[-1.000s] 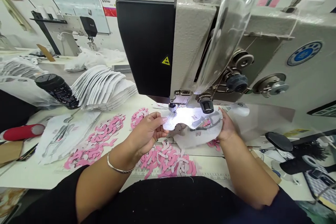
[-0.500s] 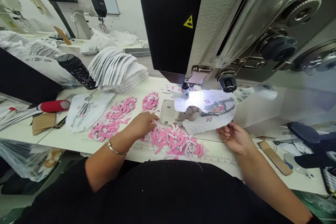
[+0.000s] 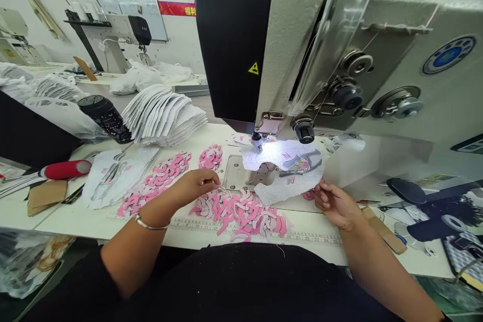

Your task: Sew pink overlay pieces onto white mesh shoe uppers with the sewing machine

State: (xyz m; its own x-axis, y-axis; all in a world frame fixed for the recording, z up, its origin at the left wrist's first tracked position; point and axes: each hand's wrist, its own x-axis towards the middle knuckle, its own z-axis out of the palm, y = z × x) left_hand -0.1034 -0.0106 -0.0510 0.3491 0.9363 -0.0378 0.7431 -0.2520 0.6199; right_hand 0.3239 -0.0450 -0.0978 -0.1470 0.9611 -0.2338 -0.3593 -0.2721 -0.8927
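A white mesh shoe upper (image 3: 277, 188) with grey overlays and a small N mark lies on the sewing machine bed, partly under the lit needle area (image 3: 258, 143). My right hand (image 3: 335, 204) pinches its right edge between thumb and fingers. Bits of pink show below that edge. Left of the needle plate (image 3: 234, 171), my left hand (image 3: 198, 183) is closed, its fingertips pinching a small pale fabric piece (image 3: 223, 189). Just below the fingertips spreads a loose pile of curved pink and white fabric pieces (image 3: 241, 214).
More pink pieces lie in heaps (image 3: 166, 173) to the left, beside another white upper (image 3: 116, 173). Behind stand a stack of white uppers (image 3: 162, 115) and a black tumbler (image 3: 105, 118). The sewing machine head (image 3: 236, 50) rises over the work. A red-handled tool (image 3: 66, 169) lies far left.
My left hand has lifted off the pink pile and drawn slightly left, with a small piece now at its fingertips. My right hand stays on the upper's edge. The camera view has tilted up.
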